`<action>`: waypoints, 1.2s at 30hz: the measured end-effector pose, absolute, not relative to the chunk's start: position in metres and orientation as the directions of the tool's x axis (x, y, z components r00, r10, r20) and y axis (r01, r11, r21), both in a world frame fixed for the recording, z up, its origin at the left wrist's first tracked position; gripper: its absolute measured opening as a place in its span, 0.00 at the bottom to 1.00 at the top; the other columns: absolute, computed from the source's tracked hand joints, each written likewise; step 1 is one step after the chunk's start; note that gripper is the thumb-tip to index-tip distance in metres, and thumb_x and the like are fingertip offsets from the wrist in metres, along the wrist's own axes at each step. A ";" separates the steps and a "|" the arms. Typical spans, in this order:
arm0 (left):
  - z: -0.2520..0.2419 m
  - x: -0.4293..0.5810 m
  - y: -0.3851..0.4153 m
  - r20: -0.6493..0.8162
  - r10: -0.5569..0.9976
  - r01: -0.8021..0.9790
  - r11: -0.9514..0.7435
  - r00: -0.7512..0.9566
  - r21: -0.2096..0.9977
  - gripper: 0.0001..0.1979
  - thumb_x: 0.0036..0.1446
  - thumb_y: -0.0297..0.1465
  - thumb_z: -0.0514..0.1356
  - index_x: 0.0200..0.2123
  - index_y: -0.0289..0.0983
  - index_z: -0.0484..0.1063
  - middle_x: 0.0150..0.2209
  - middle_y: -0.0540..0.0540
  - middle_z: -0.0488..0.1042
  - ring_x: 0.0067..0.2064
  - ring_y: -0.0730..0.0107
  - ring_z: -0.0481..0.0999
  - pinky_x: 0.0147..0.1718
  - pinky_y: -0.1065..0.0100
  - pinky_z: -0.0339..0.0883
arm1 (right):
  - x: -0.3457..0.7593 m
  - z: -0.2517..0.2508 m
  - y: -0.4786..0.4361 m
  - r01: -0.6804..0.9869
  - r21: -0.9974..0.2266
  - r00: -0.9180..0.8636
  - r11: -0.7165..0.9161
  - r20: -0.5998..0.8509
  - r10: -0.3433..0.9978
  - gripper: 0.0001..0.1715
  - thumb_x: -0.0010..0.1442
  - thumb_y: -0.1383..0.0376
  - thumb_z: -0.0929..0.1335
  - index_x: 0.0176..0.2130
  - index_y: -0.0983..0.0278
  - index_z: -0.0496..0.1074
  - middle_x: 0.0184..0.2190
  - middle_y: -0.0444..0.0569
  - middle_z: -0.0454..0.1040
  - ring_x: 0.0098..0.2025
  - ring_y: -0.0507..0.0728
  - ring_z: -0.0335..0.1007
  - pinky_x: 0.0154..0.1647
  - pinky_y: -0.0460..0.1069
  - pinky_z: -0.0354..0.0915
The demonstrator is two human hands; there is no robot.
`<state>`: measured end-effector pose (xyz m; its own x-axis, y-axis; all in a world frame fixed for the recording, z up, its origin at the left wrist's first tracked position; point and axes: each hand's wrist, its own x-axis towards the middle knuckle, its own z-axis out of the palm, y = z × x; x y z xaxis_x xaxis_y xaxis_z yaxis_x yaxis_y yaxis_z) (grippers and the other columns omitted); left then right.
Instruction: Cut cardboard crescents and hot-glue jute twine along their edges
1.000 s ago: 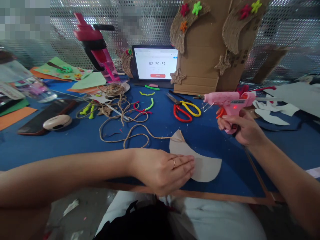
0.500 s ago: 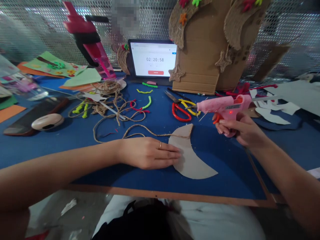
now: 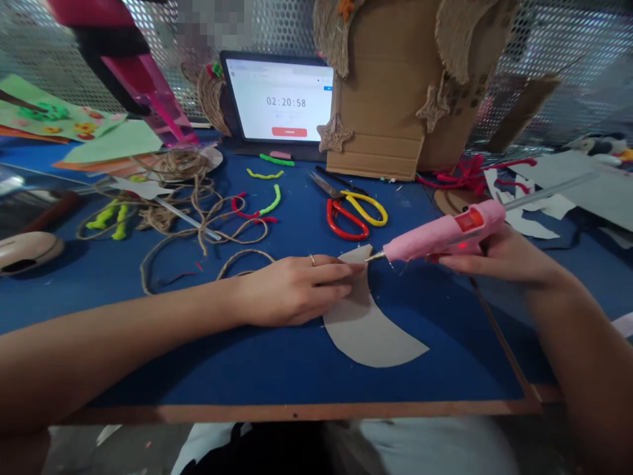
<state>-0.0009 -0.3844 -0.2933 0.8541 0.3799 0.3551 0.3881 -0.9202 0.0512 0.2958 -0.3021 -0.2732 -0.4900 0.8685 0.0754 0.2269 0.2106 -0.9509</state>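
Since the last frame, the pink hot glue gun (image 3: pixel 445 236) has swung down, its nozzle now just beside the tip of the grey card crescent (image 3: pixel 361 330). My right hand (image 3: pixel 499 258) grips the gun, while my left hand (image 3: pixel 294 290) lies flat, pressing the crescent onto the blue work board (image 3: pixel 277 369).

**Your head camera, looking forward and down**

It sits on your head and faces across the blue worktable (image 3: pixel 277 369), toward a tablet (image 3: pixel 277 99) and a perforated metal screen (image 3: pixel 558 39). It looks down closely on your left hand (image 3: pixel 297 290) and right hand (image 3: pixel 499 260), with the table's wooden front edge (image 3: pixel 297 412) low in frame.
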 end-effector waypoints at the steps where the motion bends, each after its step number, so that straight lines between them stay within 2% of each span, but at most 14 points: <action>1: -0.295 -0.001 -0.383 0.375 0.400 0.402 -0.912 0.836 0.078 0.13 0.61 0.23 0.50 0.43 0.29 0.73 0.51 0.35 0.72 0.55 0.64 0.70 0.52 0.66 0.69 | 0.297 -0.273 -0.301 0.264 -0.929 -0.523 0.259 0.088 0.848 0.13 0.35 0.66 0.77 0.25 0.61 0.74 0.21 0.44 0.72 0.22 0.51 0.66 0.19 0.45 0.64; 3: -0.300 0.000 -0.381 0.409 0.470 0.459 -0.879 0.782 0.132 0.12 0.61 0.24 0.51 0.44 0.30 0.73 0.50 0.37 0.73 0.52 0.66 0.73 0.51 0.67 0.69 | 0.300 -0.273 -0.299 0.372 -0.843 -0.610 0.388 0.094 0.787 0.11 0.39 0.63 0.75 0.28 0.59 0.75 0.23 0.44 0.73 0.23 0.52 0.67 0.21 0.47 0.65; 6: -0.303 0.000 -0.378 0.415 0.573 0.522 -0.818 0.706 0.242 0.12 0.61 0.26 0.53 0.45 0.33 0.73 0.50 0.41 0.73 0.51 0.68 0.73 0.51 0.69 0.69 | 0.304 -0.273 -0.298 0.437 -0.727 -0.668 0.529 0.132 0.732 0.08 0.44 0.61 0.73 0.28 0.60 0.75 0.22 0.44 0.73 0.22 0.53 0.67 0.20 0.47 0.65; 9: -0.303 0.000 -0.374 0.393 0.637 0.538 -0.770 0.663 0.342 0.13 0.60 0.26 0.54 0.47 0.34 0.72 0.50 0.43 0.74 0.51 0.70 0.73 0.51 0.71 0.68 | 0.306 -0.272 -0.299 0.450 -0.646 -0.699 0.617 0.176 0.694 0.07 0.46 0.61 0.71 0.29 0.60 0.74 0.22 0.44 0.74 0.22 0.53 0.68 0.21 0.47 0.66; 12: -0.301 0.001 -0.370 0.368 0.675 0.549 -0.736 0.639 0.397 0.14 0.58 0.25 0.54 0.47 0.35 0.72 0.50 0.45 0.74 0.51 0.70 0.73 0.50 0.70 0.68 | 0.304 -0.271 -0.301 0.437 -0.614 -0.726 0.657 0.190 0.661 0.06 0.48 0.61 0.70 0.30 0.59 0.74 0.23 0.43 0.76 0.22 0.53 0.69 0.22 0.46 0.67; 16: -0.301 0.002 -0.368 0.359 0.679 0.546 -0.731 0.640 0.409 0.14 0.57 0.26 0.55 0.46 0.36 0.72 0.50 0.45 0.74 0.50 0.70 0.74 0.48 0.70 0.69 | 0.302 -0.269 -0.304 0.454 -0.517 -0.742 0.726 0.232 0.629 0.05 0.49 0.61 0.70 0.28 0.59 0.73 0.21 0.43 0.75 0.20 0.53 0.68 0.19 0.46 0.64; 22: -0.303 0.002 -0.368 0.352 0.691 0.557 -0.720 0.631 0.414 0.14 0.57 0.26 0.56 0.47 0.35 0.72 0.49 0.46 0.74 0.50 0.70 0.73 0.48 0.71 0.68 | 0.303 -0.269 -0.307 0.468 -0.350 -0.754 0.811 0.320 0.573 0.09 0.53 0.58 0.68 0.26 0.60 0.69 0.18 0.42 0.72 0.18 0.51 0.66 0.17 0.46 0.61; 26: -0.302 0.003 -0.368 0.344 0.695 0.560 -0.716 0.631 0.417 0.14 0.56 0.26 0.56 0.46 0.36 0.72 0.49 0.46 0.74 0.50 0.70 0.74 0.48 0.71 0.68 | 0.300 -0.268 -0.308 0.455 -0.313 -0.775 0.833 0.323 0.544 0.10 0.54 0.59 0.67 0.24 0.59 0.67 0.16 0.40 0.69 0.16 0.50 0.64 0.16 0.46 0.59; 31: -0.303 0.003 -0.367 0.350 0.692 0.560 -0.719 0.631 0.412 0.14 0.57 0.27 0.56 0.46 0.36 0.72 0.49 0.46 0.74 0.49 0.70 0.74 0.47 0.72 0.68 | 0.299 -0.268 -0.307 0.452 -0.271 -0.787 0.850 0.327 0.523 0.10 0.53 0.60 0.67 0.23 0.60 0.66 0.15 0.39 0.67 0.13 0.47 0.56 0.14 0.46 0.54; 36: -0.304 0.003 -0.367 0.351 0.695 0.565 -0.717 0.628 0.408 0.14 0.57 0.27 0.56 0.46 0.36 0.72 0.49 0.46 0.74 0.49 0.70 0.74 0.47 0.72 0.68 | 0.300 -0.267 -0.307 0.451 -0.273 -0.798 0.850 0.303 0.521 0.08 0.52 0.62 0.68 0.24 0.61 0.67 0.15 0.39 0.66 0.16 0.48 0.60 0.17 0.45 0.57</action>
